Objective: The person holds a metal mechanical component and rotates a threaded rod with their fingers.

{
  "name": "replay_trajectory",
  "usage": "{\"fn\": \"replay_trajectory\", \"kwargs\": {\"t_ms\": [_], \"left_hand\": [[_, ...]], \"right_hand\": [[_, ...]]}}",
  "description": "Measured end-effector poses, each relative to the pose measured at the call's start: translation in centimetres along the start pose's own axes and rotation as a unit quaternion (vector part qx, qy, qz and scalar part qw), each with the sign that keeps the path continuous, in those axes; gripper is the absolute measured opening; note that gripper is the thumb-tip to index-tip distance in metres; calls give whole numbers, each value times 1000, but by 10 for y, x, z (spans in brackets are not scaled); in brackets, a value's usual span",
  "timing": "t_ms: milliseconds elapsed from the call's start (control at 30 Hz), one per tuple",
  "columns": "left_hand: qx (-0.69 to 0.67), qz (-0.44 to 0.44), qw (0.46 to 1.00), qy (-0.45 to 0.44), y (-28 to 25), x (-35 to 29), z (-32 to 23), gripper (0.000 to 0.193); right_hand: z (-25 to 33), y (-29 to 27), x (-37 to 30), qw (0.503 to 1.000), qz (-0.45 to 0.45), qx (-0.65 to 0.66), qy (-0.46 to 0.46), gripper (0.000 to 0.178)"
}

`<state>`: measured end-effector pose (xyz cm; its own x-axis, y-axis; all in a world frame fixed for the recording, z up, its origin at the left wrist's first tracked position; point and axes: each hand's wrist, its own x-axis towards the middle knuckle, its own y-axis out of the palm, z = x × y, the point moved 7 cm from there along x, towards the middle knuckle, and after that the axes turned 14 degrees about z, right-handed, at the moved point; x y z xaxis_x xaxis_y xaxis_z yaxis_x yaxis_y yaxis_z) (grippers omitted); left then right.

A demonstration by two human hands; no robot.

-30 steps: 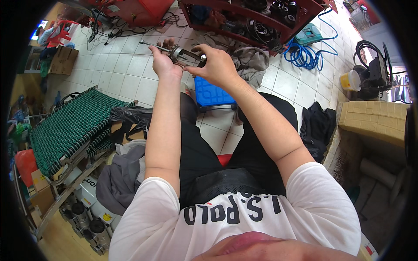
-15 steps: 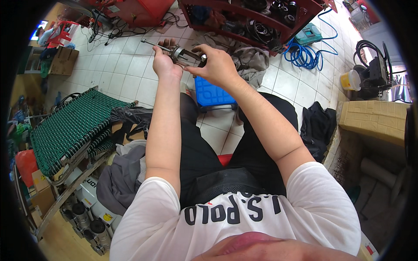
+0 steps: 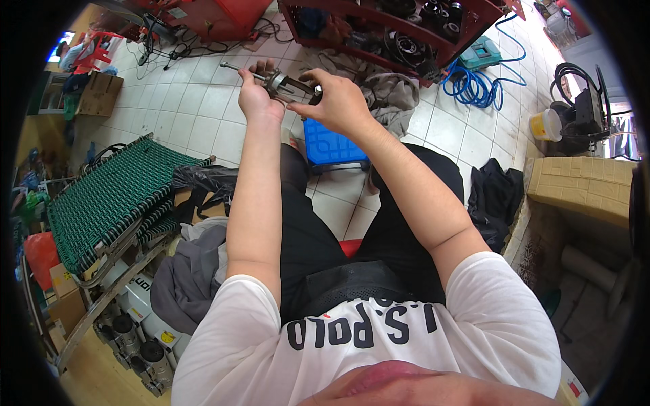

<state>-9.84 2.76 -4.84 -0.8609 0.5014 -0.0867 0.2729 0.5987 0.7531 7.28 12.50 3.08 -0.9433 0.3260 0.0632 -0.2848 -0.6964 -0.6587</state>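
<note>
A: What is the biggest thing?

B: The white tile floor. Next is the red shelf at the back. Then comes a blue plastic top, low in front.

A: And the hands?

B: The left grip is palm up, curled round a metal part. The right grip looks closed on its dark end (it hides some of that bit, so I can't tell how tight).

A: Where is the metal part?

B: Up in the air between both hands. Its long thin rod pokes out past the left one.

A: So which step is this?

B: I think it's holding and handling the part. Any next move calls for a steady left hand and careful right one.
</note>
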Motion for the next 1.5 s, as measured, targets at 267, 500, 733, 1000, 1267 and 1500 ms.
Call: {"fn": "replay_trajectory", "kwargs": {"t_ms": [267, 500, 733, 1000, 1267, 1500], "left_hand": [[-2, 2, 1000, 1, 3, -2, 1, 37], [30, -6, 999, -10, 10, -7, 0, 33], [7, 12, 1000, -1, 7, -4, 2, 38], [17, 9, 1000, -5, 8, -4, 0, 40], [23, 0, 1000, -15, 14, -9, 0, 34], [29, 19, 999, -39, 9, -6, 3, 39]], "right_hand": [[-1, -2, -1, 1000, -2, 2, -3, 64], [-2, -2, -1, 1000, -3, -3, -3, 65], [-2, -3, -1, 1000, 1, -1, 3, 65], [-3, -1, 0, 1000, -21, 12, -12, 61], [-3, -3, -1, 1000, -27, 6, -15, 60], [-2, -3, -1, 1000, -16, 7, -5, 60]]}}
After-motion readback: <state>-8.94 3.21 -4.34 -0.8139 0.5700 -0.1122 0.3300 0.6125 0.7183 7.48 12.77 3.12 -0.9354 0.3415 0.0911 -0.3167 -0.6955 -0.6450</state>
